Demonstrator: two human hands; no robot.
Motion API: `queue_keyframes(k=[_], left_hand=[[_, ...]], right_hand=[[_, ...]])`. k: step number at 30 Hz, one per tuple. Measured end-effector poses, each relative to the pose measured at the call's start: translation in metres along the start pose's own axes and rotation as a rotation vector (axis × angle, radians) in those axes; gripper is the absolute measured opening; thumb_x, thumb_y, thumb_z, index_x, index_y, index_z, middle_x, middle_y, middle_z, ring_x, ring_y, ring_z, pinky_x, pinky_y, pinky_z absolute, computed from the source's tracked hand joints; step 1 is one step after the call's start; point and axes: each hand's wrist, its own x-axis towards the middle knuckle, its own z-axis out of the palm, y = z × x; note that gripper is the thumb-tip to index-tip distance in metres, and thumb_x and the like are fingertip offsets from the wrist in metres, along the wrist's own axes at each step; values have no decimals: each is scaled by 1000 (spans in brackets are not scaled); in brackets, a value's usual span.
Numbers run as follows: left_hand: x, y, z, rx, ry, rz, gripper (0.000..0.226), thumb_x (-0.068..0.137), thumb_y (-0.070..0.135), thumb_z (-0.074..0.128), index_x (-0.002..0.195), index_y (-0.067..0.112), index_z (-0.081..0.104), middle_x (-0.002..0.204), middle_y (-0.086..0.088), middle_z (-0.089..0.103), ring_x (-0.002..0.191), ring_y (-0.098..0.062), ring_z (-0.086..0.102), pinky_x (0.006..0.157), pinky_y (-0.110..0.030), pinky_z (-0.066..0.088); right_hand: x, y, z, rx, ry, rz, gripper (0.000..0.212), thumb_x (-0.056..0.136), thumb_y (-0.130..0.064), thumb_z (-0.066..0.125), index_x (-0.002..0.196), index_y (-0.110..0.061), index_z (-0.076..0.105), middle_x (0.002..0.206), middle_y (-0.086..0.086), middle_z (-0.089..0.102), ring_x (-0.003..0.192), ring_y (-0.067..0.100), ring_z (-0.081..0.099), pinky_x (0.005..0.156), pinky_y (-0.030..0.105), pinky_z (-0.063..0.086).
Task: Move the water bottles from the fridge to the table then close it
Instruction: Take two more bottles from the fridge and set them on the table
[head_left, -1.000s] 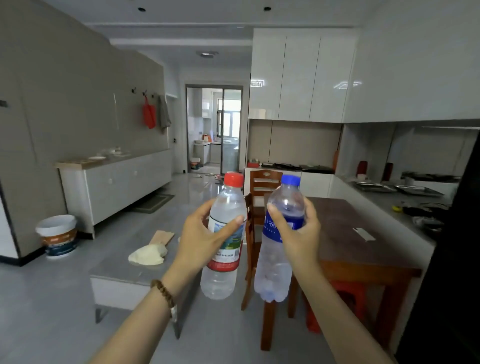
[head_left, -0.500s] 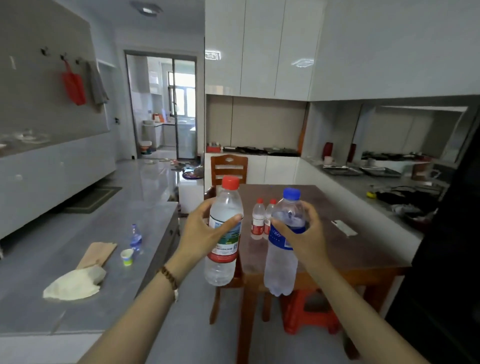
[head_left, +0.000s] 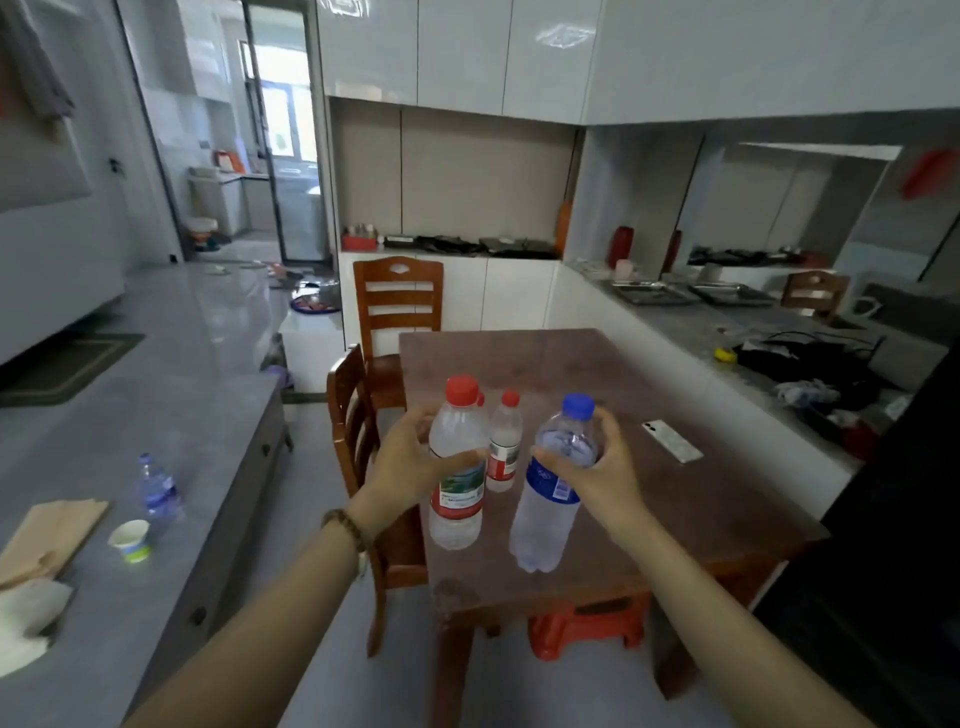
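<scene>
We see the left hand's (head_left: 410, 467) fingers (head_left: 460, 457) gripping the red-capped bottle (head_left: 456, 512) and the right hand (head_left: 597, 475) gripping the blue-capped bottle (head_left: 543, 525). Both stand upright, bases over the counter's (head_left: 597, 374) near end.

I've closed on the table (head_left: 649, 374): the red-capped bottle (head_left: 457, 467) in my left hand (head_left: 408, 465) and the blue-capped bottle (head_left: 548, 504) in my right hand (head_left: 602, 475) now hang over its near end, not short of it. The small bottle (head_left: 505, 441), unseen a second ago, shows just behind them.
</scene>
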Motion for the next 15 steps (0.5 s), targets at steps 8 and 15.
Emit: queue_keyframes(k=[8, 15], left_hand=[[91, -74, 65, -38, 57, -132, 60, 62, 19, 85, 112, 16, 53, 113, 1, 65, 107, -14, 62, 93, -42, 52], [132, -115, 97, 54, 38, -234, 62, 61, 31, 84, 114, 33, 51, 121, 9, 58, 115, -11, 55, 99, -40, 47]], right_hand=[[121, 97, 2, -28, -183, 66, 49, 67, -4, 82, 97, -31, 54, 96, -10, 63, 90, 14, 63, 71, 20, 54], [177, 154, 11, -101, -306, 116, 60, 56, -33, 86, 107, -14, 59, 101, 0, 66, 96, 18, 64, 79, 29, 56]])
